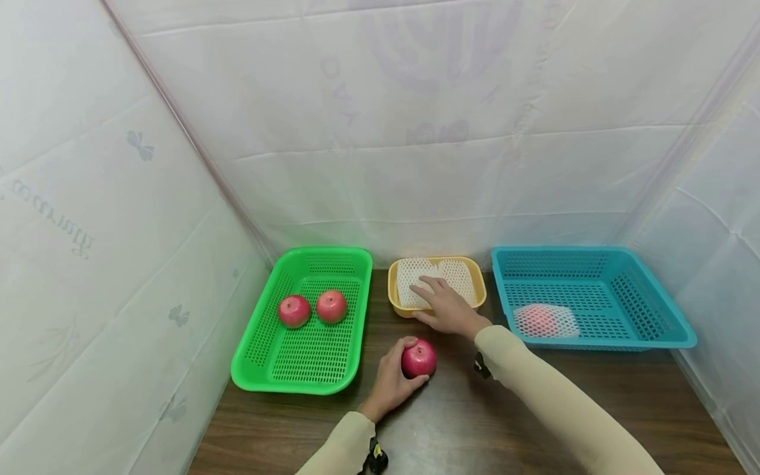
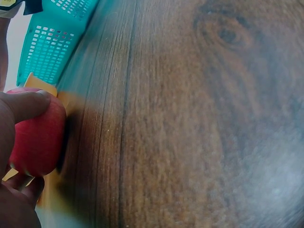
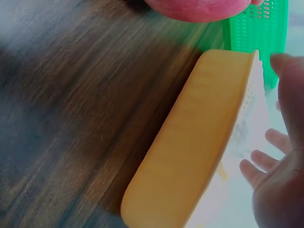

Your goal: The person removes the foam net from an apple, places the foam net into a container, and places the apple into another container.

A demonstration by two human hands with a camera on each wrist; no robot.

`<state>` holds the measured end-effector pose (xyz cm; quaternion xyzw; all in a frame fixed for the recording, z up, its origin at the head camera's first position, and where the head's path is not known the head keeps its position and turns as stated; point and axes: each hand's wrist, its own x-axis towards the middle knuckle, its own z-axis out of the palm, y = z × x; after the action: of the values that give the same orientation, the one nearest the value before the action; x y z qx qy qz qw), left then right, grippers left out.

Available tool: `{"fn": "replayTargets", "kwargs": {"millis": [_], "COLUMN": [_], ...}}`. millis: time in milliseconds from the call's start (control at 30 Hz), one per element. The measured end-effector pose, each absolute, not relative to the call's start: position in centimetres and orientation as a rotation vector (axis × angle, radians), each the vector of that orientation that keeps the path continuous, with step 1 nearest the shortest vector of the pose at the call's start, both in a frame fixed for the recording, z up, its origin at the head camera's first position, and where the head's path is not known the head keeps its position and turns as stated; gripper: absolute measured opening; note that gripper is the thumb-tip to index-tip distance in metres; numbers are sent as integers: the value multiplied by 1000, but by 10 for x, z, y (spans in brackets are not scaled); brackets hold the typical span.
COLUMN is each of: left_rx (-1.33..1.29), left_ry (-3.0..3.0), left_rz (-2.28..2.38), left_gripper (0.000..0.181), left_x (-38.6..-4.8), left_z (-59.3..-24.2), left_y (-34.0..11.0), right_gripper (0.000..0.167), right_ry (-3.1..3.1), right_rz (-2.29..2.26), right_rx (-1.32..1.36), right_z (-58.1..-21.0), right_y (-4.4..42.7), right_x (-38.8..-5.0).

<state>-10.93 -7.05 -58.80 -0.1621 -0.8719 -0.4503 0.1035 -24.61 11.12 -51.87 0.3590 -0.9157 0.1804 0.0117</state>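
Table: a dark brown wooden table [image 1: 475, 435] is seen, its grain streaked lengthwise; a knot is shown in the left wrist view, and pale glare is cast on the wood.
Walls: the far, left and right edges are bounded by whitish hanging sheets [image 1: 368, 178], creased and printed with faint lettering and small bow-like motifs.
Far left corner: a green basket [image 1: 291, 388] is placed near it; two red apples [image 1: 294, 311] are held inside, side by side with a narrow gap.
Far edge, middle: a yellow tray [image 3: 185, 142] is set between the baskets, filled with white foam nets [image 1: 460, 277].
Far right corner: a blue basket [image 1: 552, 267] is placed near it; a net-wrapped apple [image 1: 537, 320] is laid in its near left corner.
Middle of the table: a loose apple [image 1: 419, 358] is held in front of the yellow tray; whether the wood is touched by it cannot be told.
Left hand: the loose apple is gripped by the left hand [image 1: 394, 377], thumb and fingers curved round opposite sides.
Right hand: the right hand [image 1: 448, 309] is held over the tray, fingers spread; contact with the nets cannot be told.
Sleeves: both forearms are covered by cream sleeves [image 1: 558, 396].
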Motion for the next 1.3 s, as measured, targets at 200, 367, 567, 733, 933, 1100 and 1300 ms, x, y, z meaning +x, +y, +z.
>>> {"fn": "replayTargets", "kwargs": {"millis": [200, 367, 567, 733, 933, 1100, 1300], "left_rx": [-480, -479, -481, -488, -485, -475, -485], "left_ry": [-2568, -2574, -2563, -2570, -2582, -2600, -2648], "left_rz": [-1334, -1336, -1340, -1348, -1354, -1353, -1270], "left_gripper": [73, 73, 72, 72, 72, 72, 71], "left_x": [-110, -110, -109, -108, -107, -107, -108], "left_z": [-587, -588, -586, -584, -582, -581, -578], "left_y": [-71, -71, -71, -70, -69, -70, -70], "right_gripper": [72, 73, 70, 68, 67, 68, 68], "right_ry": [-2990, -3106, -3183, -3213, -3241, -3243, -3246], "right_rz": [461, 387, 390, 386, 434, 443, 454], "right_rx": [1190, 1155, 1109, 1118, 1127, 1133, 1131], "right_z": [-516, -516, -519, -520, -522, -525, -526], "right_y": [108, 106, 103, 101, 101, 101, 101], "right_x": [-243, -241, -242, -243, -244, -245, -247]}}
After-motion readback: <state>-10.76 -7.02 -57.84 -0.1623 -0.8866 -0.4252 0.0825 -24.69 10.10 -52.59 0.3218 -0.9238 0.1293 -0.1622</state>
